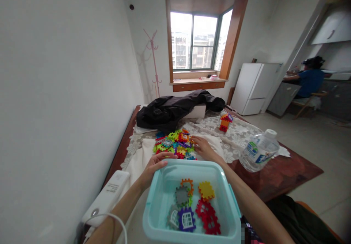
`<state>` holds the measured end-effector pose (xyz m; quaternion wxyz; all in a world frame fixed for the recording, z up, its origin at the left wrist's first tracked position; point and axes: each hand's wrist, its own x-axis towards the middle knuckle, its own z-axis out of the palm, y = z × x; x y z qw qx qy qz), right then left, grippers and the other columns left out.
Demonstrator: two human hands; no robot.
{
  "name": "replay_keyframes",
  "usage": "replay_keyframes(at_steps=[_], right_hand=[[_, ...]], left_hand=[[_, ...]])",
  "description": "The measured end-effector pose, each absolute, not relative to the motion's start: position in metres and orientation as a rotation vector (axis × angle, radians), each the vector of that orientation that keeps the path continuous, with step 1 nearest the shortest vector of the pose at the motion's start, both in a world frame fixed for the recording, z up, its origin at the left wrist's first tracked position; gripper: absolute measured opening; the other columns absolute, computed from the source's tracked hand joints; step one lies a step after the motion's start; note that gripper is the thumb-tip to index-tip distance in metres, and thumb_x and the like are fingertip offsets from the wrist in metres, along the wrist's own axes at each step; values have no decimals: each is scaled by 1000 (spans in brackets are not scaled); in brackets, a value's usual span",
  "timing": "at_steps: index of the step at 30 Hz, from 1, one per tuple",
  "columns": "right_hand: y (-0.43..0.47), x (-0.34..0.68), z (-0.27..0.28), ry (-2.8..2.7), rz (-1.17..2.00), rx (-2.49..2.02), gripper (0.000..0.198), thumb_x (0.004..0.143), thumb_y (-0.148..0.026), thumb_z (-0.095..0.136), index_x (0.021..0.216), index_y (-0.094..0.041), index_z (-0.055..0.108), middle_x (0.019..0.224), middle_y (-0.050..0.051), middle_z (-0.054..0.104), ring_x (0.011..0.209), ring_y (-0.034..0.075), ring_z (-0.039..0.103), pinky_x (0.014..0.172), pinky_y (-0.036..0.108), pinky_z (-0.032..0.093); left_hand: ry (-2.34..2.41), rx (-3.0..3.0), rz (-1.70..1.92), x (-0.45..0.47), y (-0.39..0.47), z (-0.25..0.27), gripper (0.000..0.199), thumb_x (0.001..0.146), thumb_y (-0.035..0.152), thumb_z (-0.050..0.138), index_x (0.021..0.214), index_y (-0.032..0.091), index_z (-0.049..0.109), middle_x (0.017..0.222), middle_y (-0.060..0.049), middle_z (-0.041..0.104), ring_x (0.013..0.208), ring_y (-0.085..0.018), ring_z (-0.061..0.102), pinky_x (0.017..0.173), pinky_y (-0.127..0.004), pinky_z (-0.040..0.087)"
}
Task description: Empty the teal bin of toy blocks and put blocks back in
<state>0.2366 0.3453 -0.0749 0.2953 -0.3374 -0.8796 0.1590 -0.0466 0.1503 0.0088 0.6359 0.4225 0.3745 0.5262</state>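
A light blue plastic bin stands close in front of me. Inside it lie several toothed building pieces: a yellow square piece, a purple window piece, red pieces, plus grey and orange ones. My left hand is at the bin's far left corner, thumb on the rim and fingers along its outer side. Beyond the bin is a heap of colourful interlocking pieces. My right hand reaches past the bin, fingers apart, at the heap's right edge; I see nothing held in it.
A small built block house and a large clear plastic bottle stand right on the table. Black cloth covers the back. A white device with a cable lies left. A person in blue sits far right.
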Motion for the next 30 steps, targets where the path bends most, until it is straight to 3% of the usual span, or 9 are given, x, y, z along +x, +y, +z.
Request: replay_keyframes(at_steps=[3,7,12,16,21,26,30], right_hand=[[345,237,-76,-2332,390,-926,45,98,-13,56,140,-22,69,150,15,66,133,31,64,114,49,52],[344,237,-79,-2365,337,-959,50,102,-15,55,149,-27,65,161,13,59,145,33,57,119,52,47],[345,236,-74,-2347,394,-922,23,105,-22,56,123,-22,72,139,13,72,128,30,65,111,45,51],[343,236,-70,-2314,443,-961,27,106,-24,56,130,-22,68,129,13,75,120,29,66,105,42,52],[338,236,-69,-2276,533,-993,38,101,-19,59,139,-21,63,129,13,74,118,29,64,102,41,50],[334,237,-66,-2254,556,-969,28,94,-17,60,121,-21,64,121,11,72,114,28,62,101,42,49],[334,237,-66,-2118,727,-978,36,83,-18,61,119,-23,59,114,7,69,99,24,63,91,36,53]], left_hand=[[854,963,1208,-46,150,9,48,76,38,95,117,17,83,124,-16,82,110,-32,79,93,-35,60],[857,961,1208,-45,149,10,47,77,38,94,117,17,82,124,-16,82,107,-31,80,92,-35,61],[865,959,1204,-44,148,12,47,77,38,93,118,16,82,124,-16,82,107,-32,80,92,-36,61],[870,968,1214,-44,148,12,47,78,37,93,118,16,82,126,-17,81,110,-33,79,93,-37,60],[867,984,1233,-44,149,12,44,79,37,92,117,17,83,125,-16,82,106,-30,79,91,-34,60],[857,965,1234,-43,149,13,42,79,36,93,115,17,84,121,-15,83,103,-28,79,90,-33,61],[861,961,1228,-43,149,12,44,78,37,94,115,17,83,121,-15,83,103,-29,79,90,-33,61]])
